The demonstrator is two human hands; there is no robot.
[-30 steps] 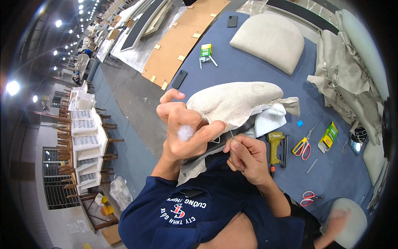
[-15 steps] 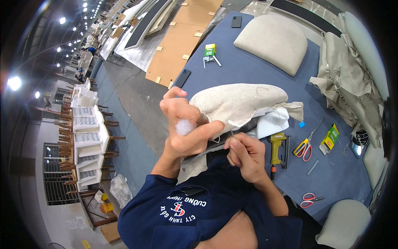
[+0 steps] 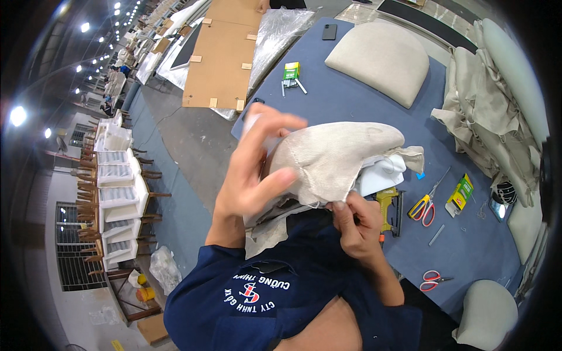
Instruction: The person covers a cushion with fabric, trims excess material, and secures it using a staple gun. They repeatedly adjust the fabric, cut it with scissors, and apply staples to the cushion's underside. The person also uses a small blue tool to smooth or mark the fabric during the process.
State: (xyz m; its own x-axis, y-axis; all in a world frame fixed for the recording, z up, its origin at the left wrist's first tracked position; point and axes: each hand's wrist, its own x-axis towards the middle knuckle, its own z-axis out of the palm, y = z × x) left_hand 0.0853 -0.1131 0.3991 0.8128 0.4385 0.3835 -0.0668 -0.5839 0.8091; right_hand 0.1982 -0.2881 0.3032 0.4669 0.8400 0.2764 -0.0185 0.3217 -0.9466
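Observation:
A beige fabric cover [image 3: 331, 155] is drawn over a rounded, padded piece in front of me, its lower edge loose and stitched. White padding [image 3: 383, 176] shows under its right side. My right hand [image 3: 360, 225] pinches the cover's lower edge between thumb and fingers, where a thin thread shows. At the cover's left end, my left hand [image 3: 249, 169] is raised with thumb and fingers spread, partly smeared by motion. Something whitish and blurred shows behind its fingers. Just right of my right hand lies a yellow-green staple gun [image 3: 386, 210], partly hidden.
On the blue table [image 3: 351, 105] lie yellow-handled scissors [image 3: 422, 209], small red-handled scissors [image 3: 432, 281], green-yellow boxes [image 3: 460, 196], a phone [image 3: 329, 31] and a finished beige cushion [image 3: 383, 61]. Fabric covers [image 3: 477, 117] are heaped right. Chairs [image 3: 120, 199] line the left. A person's hand [image 3: 263, 6] is beside a brown board [image 3: 219, 55].
My left hand has come off the cover's edge and opened. My right hand has moved slightly right and now pinches the edge. The brown board has shifted left, and a person appears beside it.

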